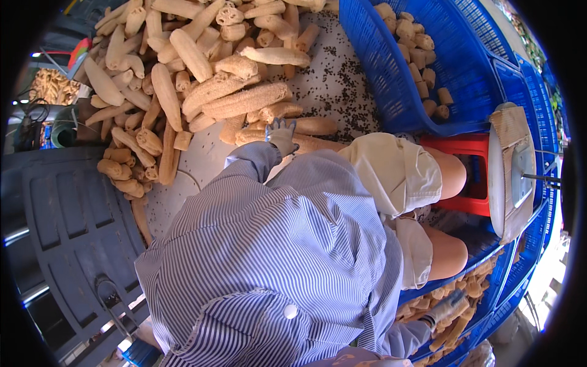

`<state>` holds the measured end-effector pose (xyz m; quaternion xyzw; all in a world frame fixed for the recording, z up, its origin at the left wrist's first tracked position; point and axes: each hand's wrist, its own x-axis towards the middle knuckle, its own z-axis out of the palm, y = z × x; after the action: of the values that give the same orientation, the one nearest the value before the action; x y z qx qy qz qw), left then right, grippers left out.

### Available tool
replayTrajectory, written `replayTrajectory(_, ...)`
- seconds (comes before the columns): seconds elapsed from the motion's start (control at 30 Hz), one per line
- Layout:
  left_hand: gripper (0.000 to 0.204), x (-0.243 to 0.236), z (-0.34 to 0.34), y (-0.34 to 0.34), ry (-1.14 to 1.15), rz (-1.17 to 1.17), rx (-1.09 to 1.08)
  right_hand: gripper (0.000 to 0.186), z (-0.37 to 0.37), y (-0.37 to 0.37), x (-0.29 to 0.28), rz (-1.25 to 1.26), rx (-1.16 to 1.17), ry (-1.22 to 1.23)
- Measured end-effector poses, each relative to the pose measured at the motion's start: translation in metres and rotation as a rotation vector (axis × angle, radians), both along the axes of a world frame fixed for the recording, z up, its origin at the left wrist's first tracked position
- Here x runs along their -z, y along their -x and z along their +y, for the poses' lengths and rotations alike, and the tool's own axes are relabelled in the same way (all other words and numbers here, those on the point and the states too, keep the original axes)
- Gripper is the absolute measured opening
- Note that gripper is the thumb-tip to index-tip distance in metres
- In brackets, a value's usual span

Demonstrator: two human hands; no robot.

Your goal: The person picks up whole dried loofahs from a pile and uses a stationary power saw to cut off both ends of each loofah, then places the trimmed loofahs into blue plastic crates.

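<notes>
My left hand (282,136), in a grey glove, has its fingers spread over long dried loofahs (244,99) heaped at the top left; nothing shows held in it, and whether it touches one is unclear. My right hand (444,307), also gloved, is low at the right among cut loofah pieces (422,304) in a lower blue crate (502,287). Its fingertips blend with the pieces, so any grip is unclear. My striped clothing (257,251) fills the lower middle.
An upper blue basket (370,73) holds cut pieces. A red stool (474,202) stands by my knees, beside a cardboard-covered board with a metal fitting (513,177). A grey plastic panel (70,232) is at left. Dark seeds (339,92) are scattered on the pale surface (186,174).
</notes>
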<state>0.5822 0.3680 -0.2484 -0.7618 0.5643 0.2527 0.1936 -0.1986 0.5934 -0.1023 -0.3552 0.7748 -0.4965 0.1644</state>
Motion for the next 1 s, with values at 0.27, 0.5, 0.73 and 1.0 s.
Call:
replayTrajectory(0.27,0.096,0.004,-0.008,-0.028,0.423,0.115,-0.146,0.045,-0.009,-0.060,0.003,0.110,-0.018,-0.349)
replayTrajectory(0.5,0.092,-0.081,-0.111,-0.105,0.989,-0.384,-0.373,0.045,-0.034,-0.060,-0.060,0.118,0.152,-0.125)
replayTrajectory(0.73,0.039,-0.130,-0.134,-0.176,0.659,0.070,-0.363,0.053,-0.056,-0.113,-0.091,0.352,0.180,-0.235)
replayTrajectory(1.0,0.033,-0.179,-0.077,-0.175,1.180,1.440,-0.830,0.035,-0.110,-0.206,-0.130,0.241,0.000,0.305)
